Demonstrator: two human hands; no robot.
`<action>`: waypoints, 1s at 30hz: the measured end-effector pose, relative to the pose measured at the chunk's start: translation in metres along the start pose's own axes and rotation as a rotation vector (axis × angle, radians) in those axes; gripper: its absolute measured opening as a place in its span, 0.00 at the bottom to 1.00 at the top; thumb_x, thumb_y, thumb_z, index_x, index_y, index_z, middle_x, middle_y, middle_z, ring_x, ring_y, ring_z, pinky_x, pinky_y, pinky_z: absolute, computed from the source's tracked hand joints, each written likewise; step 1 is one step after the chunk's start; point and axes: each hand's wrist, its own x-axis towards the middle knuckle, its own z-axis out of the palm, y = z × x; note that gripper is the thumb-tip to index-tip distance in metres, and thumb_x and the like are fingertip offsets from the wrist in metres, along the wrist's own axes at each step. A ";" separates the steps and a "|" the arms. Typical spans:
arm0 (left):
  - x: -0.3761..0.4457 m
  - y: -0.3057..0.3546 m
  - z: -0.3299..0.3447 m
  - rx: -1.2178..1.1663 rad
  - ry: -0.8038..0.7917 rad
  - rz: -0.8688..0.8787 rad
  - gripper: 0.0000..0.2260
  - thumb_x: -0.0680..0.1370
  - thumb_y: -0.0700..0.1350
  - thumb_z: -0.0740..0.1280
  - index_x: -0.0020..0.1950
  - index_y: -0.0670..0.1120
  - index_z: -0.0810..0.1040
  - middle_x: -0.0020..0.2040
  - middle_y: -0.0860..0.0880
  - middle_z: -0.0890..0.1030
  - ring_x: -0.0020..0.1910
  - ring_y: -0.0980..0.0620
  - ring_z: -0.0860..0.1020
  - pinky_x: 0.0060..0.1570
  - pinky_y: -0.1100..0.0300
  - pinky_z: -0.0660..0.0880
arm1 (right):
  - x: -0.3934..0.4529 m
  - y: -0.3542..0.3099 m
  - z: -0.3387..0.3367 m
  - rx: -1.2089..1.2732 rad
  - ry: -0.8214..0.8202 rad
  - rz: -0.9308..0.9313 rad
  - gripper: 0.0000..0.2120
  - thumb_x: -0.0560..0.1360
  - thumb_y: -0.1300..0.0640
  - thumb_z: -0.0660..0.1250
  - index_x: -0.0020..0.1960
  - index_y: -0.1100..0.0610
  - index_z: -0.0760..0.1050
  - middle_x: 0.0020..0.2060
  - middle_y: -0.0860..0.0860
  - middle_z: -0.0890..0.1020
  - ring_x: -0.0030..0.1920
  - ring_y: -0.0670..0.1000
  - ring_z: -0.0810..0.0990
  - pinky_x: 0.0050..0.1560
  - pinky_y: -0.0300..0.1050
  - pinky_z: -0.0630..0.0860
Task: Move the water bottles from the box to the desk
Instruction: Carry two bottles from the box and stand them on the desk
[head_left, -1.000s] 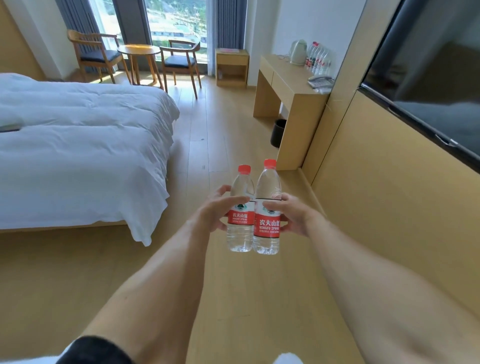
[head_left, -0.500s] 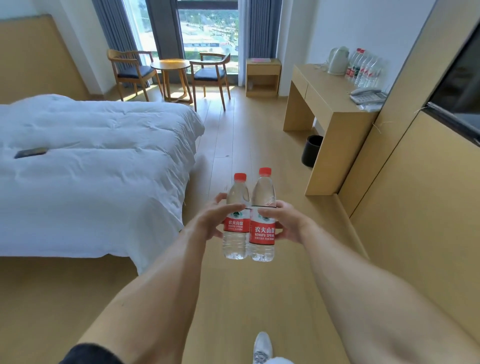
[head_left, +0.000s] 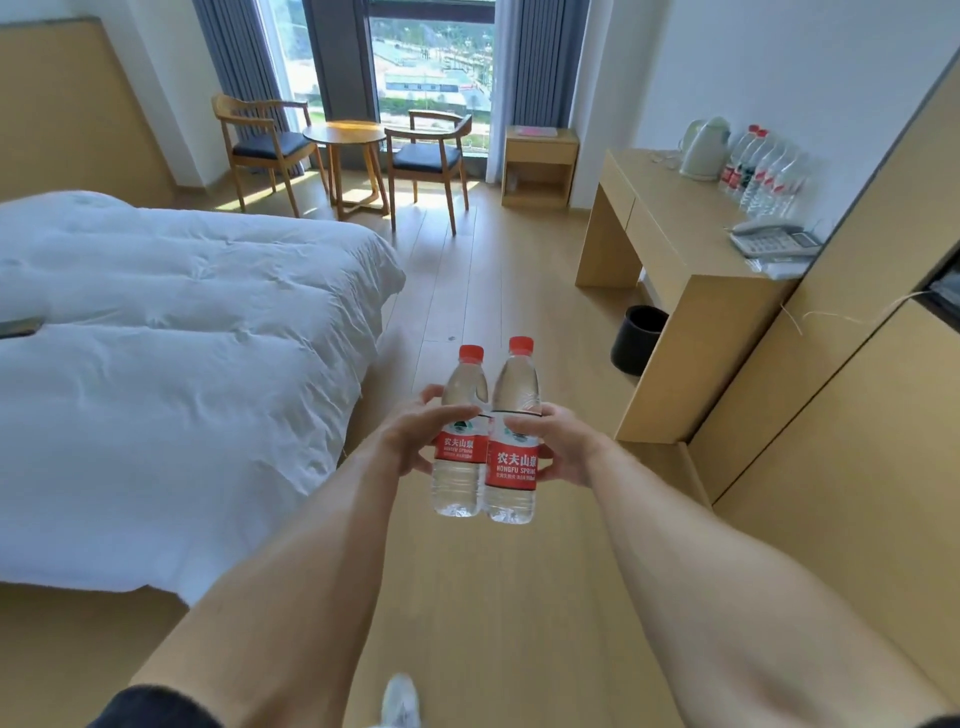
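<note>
Two water bottles are being held upright, side by side and touching, in the lower middle of the frame above the wooden floor (head_left: 467, 270). The left hand (head_left: 410, 441) is gripping the left bottle (head_left: 460, 467), its fingers curling round the red label and the thumb lying across the front. The right hand (head_left: 563, 447) is gripping the right bottle (head_left: 511, 467) in the same way, thumb over the top of the label. Both bottles are clear, red-capped and red-labelled, and are standing slightly apart at the caps.

The tabletop (head_left: 670, 208) is sitting at the upper right of the frame, well apart from the hands. On it, against the wall, a row of bottles (head_left: 763, 176) is standing just beside a pale kettle (head_left: 704, 148), with a telephone (head_left: 774, 241) nearer the front edge. A black bin (head_left: 636, 340) is sitting on the floor under the tabletop.

A bed (head_left: 182, 364) with white bedding is filling the left of the frame, a dark flat object (head_left: 21, 326) lying at its left edge. At the top centre, two chairs are flanking a round table (head_left: 345, 135) by the window, and a small cabinet (head_left: 540, 166) is standing to their right. A white shoe (head_left: 400, 701) is showing at the bottom edge.
</note>
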 end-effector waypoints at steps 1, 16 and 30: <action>0.013 0.005 -0.001 0.006 -0.007 0.005 0.27 0.74 0.51 0.76 0.69 0.55 0.68 0.56 0.44 0.83 0.52 0.45 0.84 0.52 0.38 0.80 | 0.010 -0.006 -0.004 0.002 0.006 -0.001 0.18 0.76 0.56 0.73 0.64 0.56 0.74 0.56 0.57 0.84 0.56 0.59 0.83 0.59 0.66 0.78; 0.311 0.135 -0.068 0.075 -0.168 0.027 0.22 0.72 0.52 0.78 0.62 0.54 0.74 0.52 0.43 0.85 0.51 0.44 0.85 0.49 0.36 0.81 | 0.247 -0.149 -0.060 0.019 0.188 -0.008 0.18 0.76 0.56 0.72 0.64 0.55 0.72 0.55 0.57 0.83 0.56 0.59 0.83 0.62 0.66 0.76; 0.509 0.225 -0.096 0.125 -0.174 0.016 0.22 0.73 0.52 0.77 0.64 0.54 0.73 0.53 0.43 0.85 0.51 0.44 0.84 0.51 0.36 0.80 | 0.437 -0.241 -0.126 0.061 0.192 -0.002 0.21 0.76 0.55 0.73 0.66 0.55 0.72 0.56 0.57 0.84 0.54 0.58 0.84 0.59 0.64 0.78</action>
